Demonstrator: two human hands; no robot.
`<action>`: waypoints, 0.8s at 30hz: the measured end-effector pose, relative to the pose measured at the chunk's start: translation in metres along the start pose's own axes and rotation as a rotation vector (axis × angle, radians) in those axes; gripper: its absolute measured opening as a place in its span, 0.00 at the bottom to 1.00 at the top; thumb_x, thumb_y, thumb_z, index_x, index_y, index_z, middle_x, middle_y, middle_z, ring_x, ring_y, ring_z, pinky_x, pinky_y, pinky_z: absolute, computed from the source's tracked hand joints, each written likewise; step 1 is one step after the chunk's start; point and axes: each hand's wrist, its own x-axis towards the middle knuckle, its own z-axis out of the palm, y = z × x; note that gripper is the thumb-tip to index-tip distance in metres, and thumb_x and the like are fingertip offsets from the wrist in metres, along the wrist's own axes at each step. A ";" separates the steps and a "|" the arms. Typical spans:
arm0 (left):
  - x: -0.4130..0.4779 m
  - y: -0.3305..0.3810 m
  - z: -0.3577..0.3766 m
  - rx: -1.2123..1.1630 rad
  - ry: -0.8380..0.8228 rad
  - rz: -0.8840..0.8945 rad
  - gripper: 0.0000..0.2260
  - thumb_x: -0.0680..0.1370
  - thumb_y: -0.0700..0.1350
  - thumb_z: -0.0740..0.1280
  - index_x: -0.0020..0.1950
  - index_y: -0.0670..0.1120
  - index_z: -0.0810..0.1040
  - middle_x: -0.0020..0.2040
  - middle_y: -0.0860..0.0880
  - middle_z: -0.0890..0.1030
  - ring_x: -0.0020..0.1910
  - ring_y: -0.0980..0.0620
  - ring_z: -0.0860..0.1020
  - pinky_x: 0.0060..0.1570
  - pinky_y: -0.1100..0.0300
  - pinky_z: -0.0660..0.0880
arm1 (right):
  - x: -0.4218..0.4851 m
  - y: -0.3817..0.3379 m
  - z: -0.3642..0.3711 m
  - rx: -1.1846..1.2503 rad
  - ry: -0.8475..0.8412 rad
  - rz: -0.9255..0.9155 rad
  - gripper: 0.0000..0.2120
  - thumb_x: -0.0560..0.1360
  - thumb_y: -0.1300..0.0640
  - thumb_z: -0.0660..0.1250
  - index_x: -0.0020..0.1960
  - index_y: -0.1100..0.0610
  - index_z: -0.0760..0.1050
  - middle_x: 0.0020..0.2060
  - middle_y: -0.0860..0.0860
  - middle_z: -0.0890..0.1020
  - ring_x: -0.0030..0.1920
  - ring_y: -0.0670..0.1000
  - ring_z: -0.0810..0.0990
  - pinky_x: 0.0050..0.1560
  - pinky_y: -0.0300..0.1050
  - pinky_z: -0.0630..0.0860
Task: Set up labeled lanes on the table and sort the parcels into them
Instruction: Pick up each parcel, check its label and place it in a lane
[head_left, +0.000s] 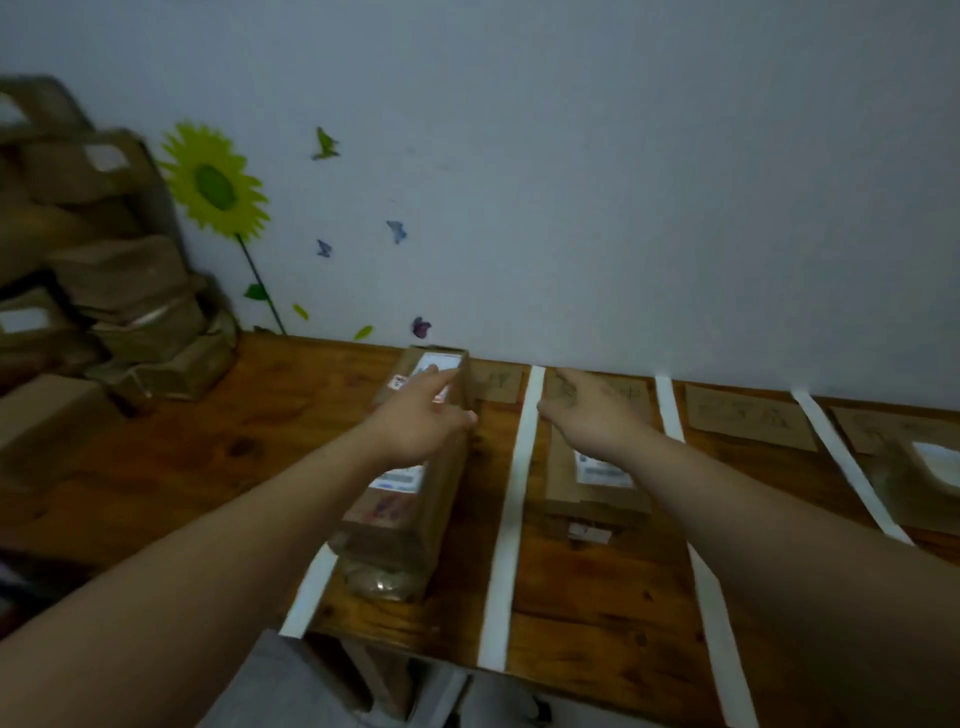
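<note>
White tape strips (514, 499) divide the wooden table (249, 436) into lanes, each with a brown cardboard label (748, 418) by the wall. A long brown parcel (400, 530) lies in the leftmost lane, with a smaller parcel (436, 371) behind it by the wall. My left hand (423, 415) hovers over them with fingers straight, fingertips at the small parcel's white label. A flat parcel (592, 483) lies in the second lane. My right hand (587, 402) is stretched above its far end, fingers straight, holding nothing.
A heap of brown parcels (119, 291) is stacked at the table's left end against the wall. Another parcel (924, 473) with a white label sits in the far right lane. The table's front edge runs close to me.
</note>
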 end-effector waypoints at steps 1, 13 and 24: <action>-0.007 -0.009 -0.017 0.019 0.032 0.001 0.29 0.77 0.51 0.67 0.75 0.50 0.60 0.77 0.48 0.57 0.74 0.49 0.59 0.71 0.56 0.57 | 0.001 -0.019 0.005 -0.016 0.001 -0.023 0.30 0.79 0.46 0.61 0.77 0.53 0.57 0.75 0.52 0.62 0.64 0.51 0.71 0.67 0.49 0.65; -0.109 -0.223 -0.249 0.083 0.230 -0.226 0.31 0.76 0.55 0.66 0.76 0.52 0.59 0.77 0.48 0.56 0.75 0.48 0.56 0.73 0.51 0.58 | 0.031 -0.264 0.154 -0.045 -0.095 -0.239 0.31 0.78 0.44 0.62 0.76 0.54 0.57 0.75 0.52 0.62 0.72 0.55 0.65 0.68 0.48 0.63; -0.115 -0.333 -0.394 0.009 0.359 -0.342 0.31 0.77 0.52 0.66 0.76 0.51 0.56 0.76 0.47 0.60 0.72 0.46 0.63 0.67 0.53 0.65 | 0.092 -0.413 0.242 -0.115 -0.154 -0.366 0.31 0.78 0.45 0.62 0.76 0.55 0.57 0.75 0.53 0.62 0.73 0.55 0.63 0.69 0.46 0.61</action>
